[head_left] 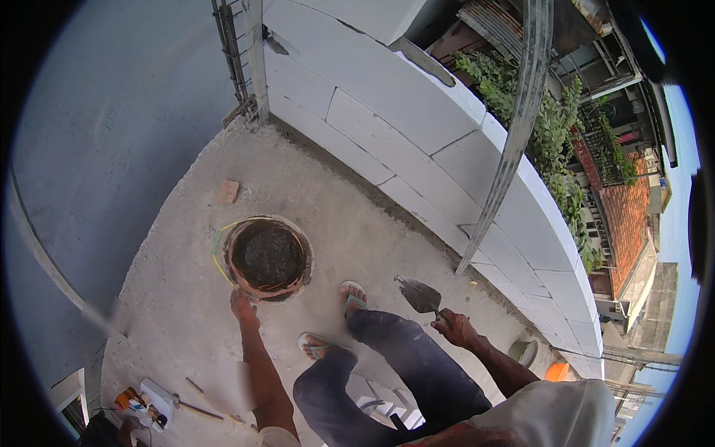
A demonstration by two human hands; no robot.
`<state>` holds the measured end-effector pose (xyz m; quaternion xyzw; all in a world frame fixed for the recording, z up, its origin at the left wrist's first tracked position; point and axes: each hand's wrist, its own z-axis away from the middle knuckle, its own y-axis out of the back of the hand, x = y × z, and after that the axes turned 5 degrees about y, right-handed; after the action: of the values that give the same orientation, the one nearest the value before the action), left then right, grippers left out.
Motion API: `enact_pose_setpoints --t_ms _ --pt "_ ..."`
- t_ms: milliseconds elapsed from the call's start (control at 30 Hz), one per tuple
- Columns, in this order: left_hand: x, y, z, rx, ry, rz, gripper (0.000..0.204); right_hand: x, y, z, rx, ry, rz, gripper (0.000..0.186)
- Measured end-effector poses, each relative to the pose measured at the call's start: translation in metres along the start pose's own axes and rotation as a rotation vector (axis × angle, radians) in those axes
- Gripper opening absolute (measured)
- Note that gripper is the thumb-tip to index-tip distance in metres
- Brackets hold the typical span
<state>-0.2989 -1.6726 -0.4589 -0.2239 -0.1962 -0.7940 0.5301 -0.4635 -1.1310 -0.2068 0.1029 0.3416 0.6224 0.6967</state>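
On the concrete floor stands a round bucket [307,277] with a mortar-smeared rim and dark grey wet mix [269,253] inside. A yellow and green handle [217,249] hangs around its left side. My left hand [244,307] is at the near-left rim, its fingers closed on the edge. Out to the right, my right hand [456,329] grips the handle of a trowel [419,296]. The trowel's pointed blade is smeared grey and held over the floor, apart from the bucket. My sandalled feet are between bucket and trowel.
A white block wall [387,141] curves along the right, with a long pole [514,141] slanting in front. A brick piece [229,191] lies beyond the bucket. Rebar [234,52] rises at the far corner. At lower left are a white box [156,398] and wooden sticks [201,410]; an orange container [556,372] stands lower right.
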Motion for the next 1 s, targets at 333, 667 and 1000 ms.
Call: enact_pose_setpoints --t_ms 333,667,1000 --pt "0.038 -0.094 0.080 0.086 -0.166 -0.028 0.024 -0.099 0.003 -0.041 0.037 0.366 -0.039 0.036" --pt "0.157 -0.016 0.435 0.144 -0.521 -0.187 0.023 -0.251 0.080 0.099 0.091 0.750 0.598 0.030" --pt "0.244 0.012 0.614 0.023 -0.734 -0.282 0.023 -0.325 0.093 0.222 0.125 0.843 1.122 0.027"
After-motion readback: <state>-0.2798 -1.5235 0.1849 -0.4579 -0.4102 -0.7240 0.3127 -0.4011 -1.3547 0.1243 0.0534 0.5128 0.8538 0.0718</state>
